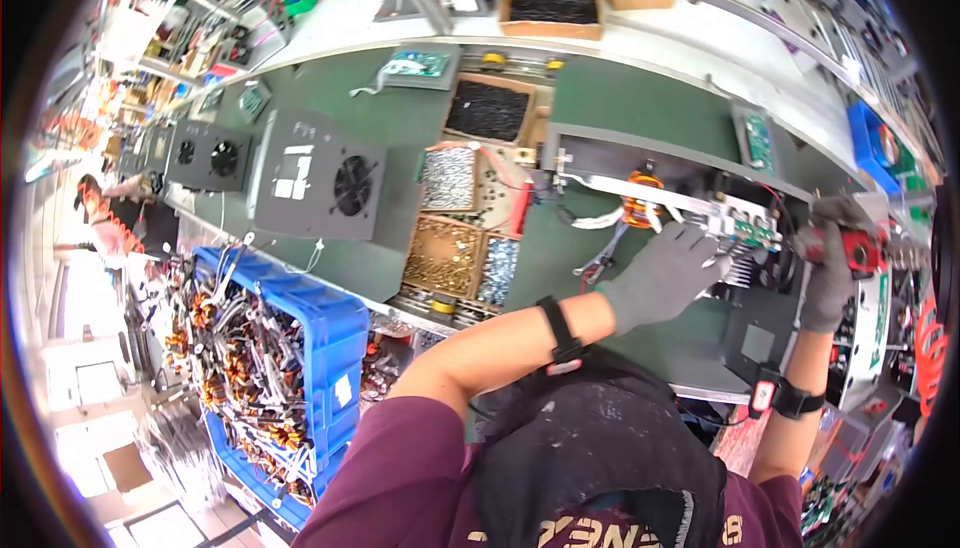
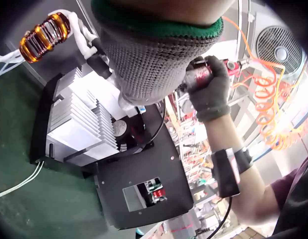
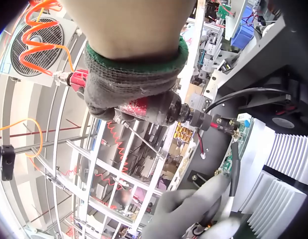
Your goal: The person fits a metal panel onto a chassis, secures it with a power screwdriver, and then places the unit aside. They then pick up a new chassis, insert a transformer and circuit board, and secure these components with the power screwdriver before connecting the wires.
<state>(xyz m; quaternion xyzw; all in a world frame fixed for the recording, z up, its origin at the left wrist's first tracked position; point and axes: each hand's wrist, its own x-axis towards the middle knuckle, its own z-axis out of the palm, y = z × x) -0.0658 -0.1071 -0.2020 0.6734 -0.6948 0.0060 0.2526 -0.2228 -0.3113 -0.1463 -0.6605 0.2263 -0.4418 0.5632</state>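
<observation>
My gloved right hand [image 1: 828, 283] grips a red air screwdriver [image 3: 154, 107], held level. Its bit reaches a terminal on the green circuit board [image 3: 227, 163] beside the white finned heat sinks [image 2: 79, 122]. At the same board, my gloved left hand [image 1: 665, 273] holds a black-sleeved white cable [image 3: 235, 169] between its fingers, close below the bit. The cable's upper end meets the terminal under the bit. A copper-wound toroid coil [image 2: 44, 37] with white leads lies to the left, inside the grey metal case [image 1: 600, 148]. In the left wrist view the left fingertips are hidden behind the glove.
Left of the case stand boxes of screws [image 1: 445, 253] and black parts [image 1: 490, 108]. Grey fan housings [image 1: 315, 178] occupy the bench's left part. A blue crate [image 1: 335, 348] full of wired coils stands at the front left. An orange coiled hose [image 2: 266, 104] hangs at the right.
</observation>
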